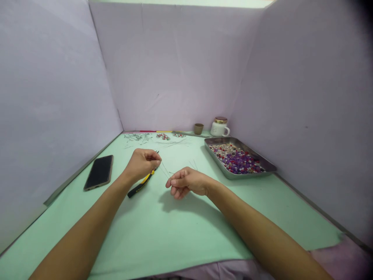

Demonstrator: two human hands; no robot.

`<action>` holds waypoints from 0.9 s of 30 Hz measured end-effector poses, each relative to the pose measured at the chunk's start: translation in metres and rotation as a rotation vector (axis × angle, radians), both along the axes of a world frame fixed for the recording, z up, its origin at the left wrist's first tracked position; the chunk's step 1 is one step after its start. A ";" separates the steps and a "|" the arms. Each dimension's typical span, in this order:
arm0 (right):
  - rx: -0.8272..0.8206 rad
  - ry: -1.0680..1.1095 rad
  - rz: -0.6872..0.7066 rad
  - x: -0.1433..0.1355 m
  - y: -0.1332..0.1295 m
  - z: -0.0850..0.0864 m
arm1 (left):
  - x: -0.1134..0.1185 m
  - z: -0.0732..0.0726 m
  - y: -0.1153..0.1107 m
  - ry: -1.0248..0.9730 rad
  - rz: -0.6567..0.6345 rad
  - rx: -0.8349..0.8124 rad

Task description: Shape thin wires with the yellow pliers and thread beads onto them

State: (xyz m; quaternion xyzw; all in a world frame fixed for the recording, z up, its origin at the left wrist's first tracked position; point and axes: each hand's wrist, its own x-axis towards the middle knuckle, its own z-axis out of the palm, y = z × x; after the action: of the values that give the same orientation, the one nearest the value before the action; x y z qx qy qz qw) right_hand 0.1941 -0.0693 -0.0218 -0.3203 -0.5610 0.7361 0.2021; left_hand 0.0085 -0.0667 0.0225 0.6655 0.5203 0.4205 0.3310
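Note:
Between my two hands runs a thin wire (165, 169), slanting down from left to right. My left hand (143, 160) pinches its upper end between thumb and fingertips. The lower end sits in the closed fingers of my right hand (187, 182), and fine strands show just behind that hand. Pliers with black and yellow handles (140, 186) lie on the table, partly hidden beneath my left hand. Whether any bead is on the wire is too small to tell.
At right stands a metal tray (233, 175) of purple, red and pale beads. Behind are a white lidded mug (218, 127), a small brown cup (198, 129), bead clusters (163, 136) and loose wires (175, 143). A phone (99, 172) lies left. Pale walls enclose three sides.

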 end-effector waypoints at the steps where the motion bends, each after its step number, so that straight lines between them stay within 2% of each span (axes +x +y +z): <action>1: -0.002 -0.009 0.008 0.000 0.000 0.000 | -0.001 -0.002 0.001 0.022 -0.007 0.022; 3: -0.008 -0.035 0.030 -0.001 0.001 0.000 | -0.004 -0.006 0.002 0.111 -0.044 0.109; 8: -0.003 -0.073 0.038 -0.001 0.002 0.000 | -0.010 -0.010 0.003 0.419 -0.164 0.456; 13: 0.015 -0.047 0.018 -0.001 0.001 0.002 | -0.014 -0.011 0.006 0.469 -0.164 0.606; 18: 0.038 -0.088 0.014 -0.002 0.000 0.002 | -0.017 -0.017 0.010 0.562 -0.223 0.732; 22: 0.051 -0.093 0.014 0.001 0.001 0.004 | -0.015 -0.015 0.009 0.492 -0.191 0.676; 27: -0.014 -0.005 -0.017 0.003 0.005 0.003 | -0.010 -0.007 0.005 0.192 -0.074 0.385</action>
State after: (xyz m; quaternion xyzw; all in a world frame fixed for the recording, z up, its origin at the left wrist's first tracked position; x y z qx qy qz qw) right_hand 0.1970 -0.0644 -0.0185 -0.3286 -0.5534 0.7375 0.2047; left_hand -0.0011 -0.0620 0.0155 0.7722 0.4347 0.4341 0.1619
